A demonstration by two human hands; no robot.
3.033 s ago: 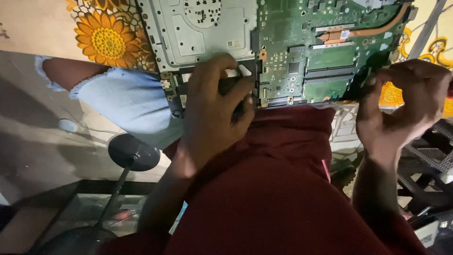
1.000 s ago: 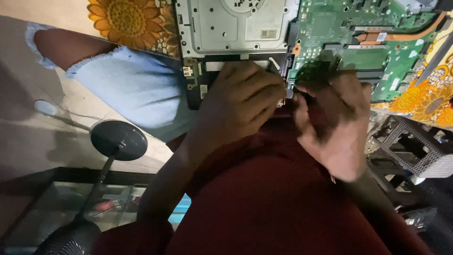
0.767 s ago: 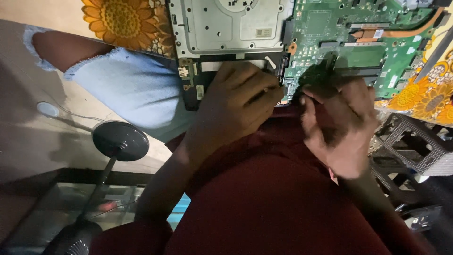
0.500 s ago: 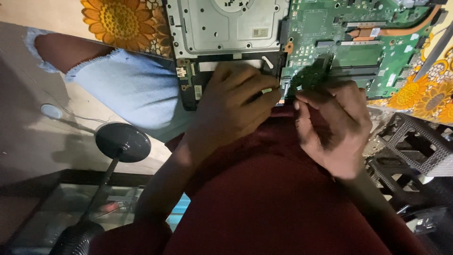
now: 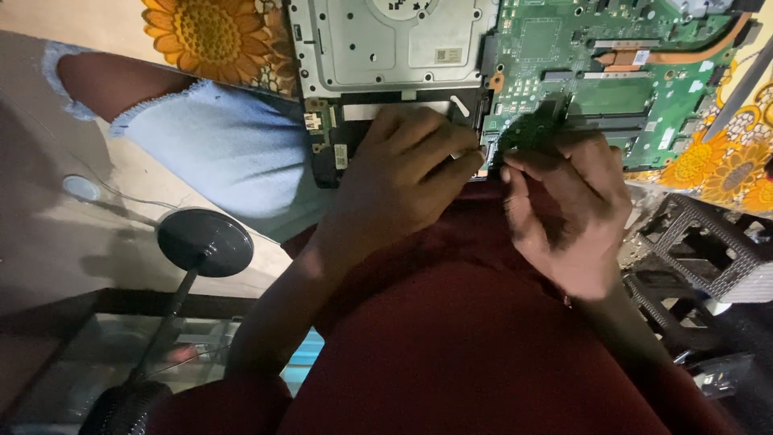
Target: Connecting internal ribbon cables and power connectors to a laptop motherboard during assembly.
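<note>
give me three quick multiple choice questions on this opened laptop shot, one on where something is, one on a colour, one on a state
1. Where does the left hand rest?
A. on the dark lower edge of the opened laptop, below the silver drive cover
B. on the round black stand base
C. on the sunflower cloth

2. What colour is the circuit board?
A. blue
B. green
C. red

3. How do the right hand fingers stand?
A. spread flat in the air
B. curled in at the board's lower edge
C. wrapped around the stand pole

Answers: 1 A, the left hand lies on the dark part just under the silver cover. 2 B, the board is plainly green. 3 B, the fingers are bent together at the board's near edge.
</note>
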